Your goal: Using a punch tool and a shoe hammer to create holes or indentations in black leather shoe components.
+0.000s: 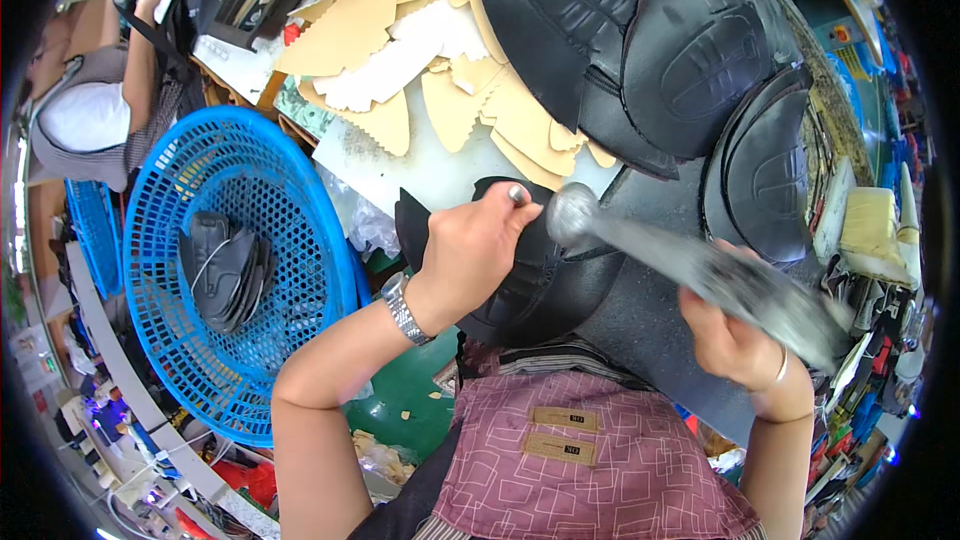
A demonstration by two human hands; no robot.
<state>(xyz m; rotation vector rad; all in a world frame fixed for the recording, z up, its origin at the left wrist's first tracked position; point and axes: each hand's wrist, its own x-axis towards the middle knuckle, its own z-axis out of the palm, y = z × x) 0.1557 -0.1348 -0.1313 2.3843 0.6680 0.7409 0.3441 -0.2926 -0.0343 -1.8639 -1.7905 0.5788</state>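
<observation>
My left hand (468,248), a watch at its wrist, is closed in a pinch on a short metal punch (516,194), whose round top shows above the fingers. Under it lies a black leather shoe upper (520,285), overhanging the near edge of the work surface; the punch's tip is hidden. My right hand (735,330) grips a metal hammer (700,265), smeared by motion. Its rounded end (572,212) is close to the right of the punch, and the hammer slants down to the right.
Beige and white cut pieces (400,40) lie on the far table. Stacked black shoe uppers (650,40) fill the back right. At left stands a blue plastic basket (290,380) with a tied bundle of black pieces (228,270). Another person (90,120) sits at far left.
</observation>
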